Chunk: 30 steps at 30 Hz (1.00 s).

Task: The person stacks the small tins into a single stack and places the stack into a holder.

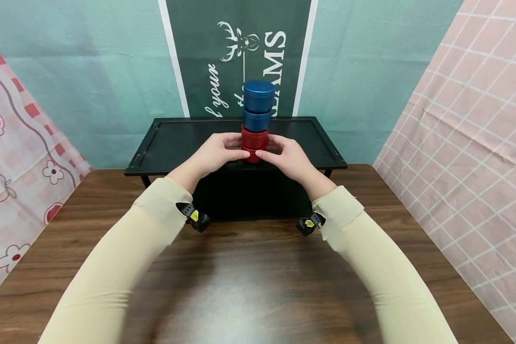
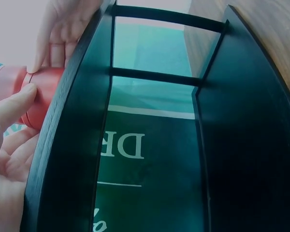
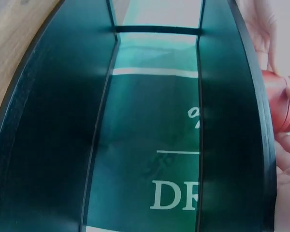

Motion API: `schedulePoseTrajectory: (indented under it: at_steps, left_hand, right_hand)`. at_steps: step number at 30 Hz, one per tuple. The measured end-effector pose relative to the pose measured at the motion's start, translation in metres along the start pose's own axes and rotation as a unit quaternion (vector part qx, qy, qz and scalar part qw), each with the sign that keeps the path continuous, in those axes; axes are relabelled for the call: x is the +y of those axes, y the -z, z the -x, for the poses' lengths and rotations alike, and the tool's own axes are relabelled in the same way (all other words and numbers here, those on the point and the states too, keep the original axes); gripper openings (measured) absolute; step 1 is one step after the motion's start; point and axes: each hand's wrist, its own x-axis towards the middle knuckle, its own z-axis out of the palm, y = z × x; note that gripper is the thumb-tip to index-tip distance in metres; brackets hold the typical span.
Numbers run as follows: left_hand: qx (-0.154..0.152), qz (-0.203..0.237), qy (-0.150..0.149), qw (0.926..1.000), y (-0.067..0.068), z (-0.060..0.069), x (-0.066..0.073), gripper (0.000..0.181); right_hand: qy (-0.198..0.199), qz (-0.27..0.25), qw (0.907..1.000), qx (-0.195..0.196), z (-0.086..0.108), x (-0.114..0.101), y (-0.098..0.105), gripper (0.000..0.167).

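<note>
A stack of shiny round containers stands upright near the front edge of the black shelf point(image 1: 189, 138). Its upper part is a blue lidded container point(image 1: 259, 99); beneath it is a red container point(image 1: 254, 139), ringed by seams. My left hand point(image 1: 217, 152) grips the red container from the left, thumb across its front. From the right, my right hand point(image 1: 290, 156) holds it in the same way, the two thumbtips close together. In the left wrist view the red container point(image 2: 44, 89) rests on the shelf top; the right wrist view catches only part of it.
The shelf has short legs and stands at the back of the brown wooden table point(image 1: 258, 277). Behind hangs a green cloth point(image 1: 241, 14) with white lettering and a deer head. Patterned cloth point(image 1: 17, 157) borders the left, and pink checked cloth point(image 1: 468, 157) the right.
</note>
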Motion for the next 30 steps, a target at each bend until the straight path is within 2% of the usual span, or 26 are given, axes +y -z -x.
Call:
schedulePoseTrajectory:
  at_steps: [13,22,26,30]
  left_hand:
    - [-0.007,0.017,0.011,0.9998,0.004,0.0,-0.001,0.054]
    - [-0.014,0.023,0.033,0.9991,0.007,-0.003,-0.002,0.054]
    - [-0.023,0.0,0.035,0.9991,0.011,-0.003,-0.002,0.056]
    - [-0.022,-0.036,0.022,0.9989,0.015,0.0,-0.003,0.055]
  right_hand:
    - [-0.026,0.003,0.9997,-0.005,-0.005,-0.002,-0.002,0.056]
    - [-0.022,0.006,0.9997,-0.006,-0.008,-0.003,-0.004,0.056]
    - [-0.022,0.031,0.9992,-0.006,-0.009,-0.003,-0.007,0.058]
    - [-0.022,0.087,0.9959,-0.007,-0.004,-0.004,-0.01,0.061]
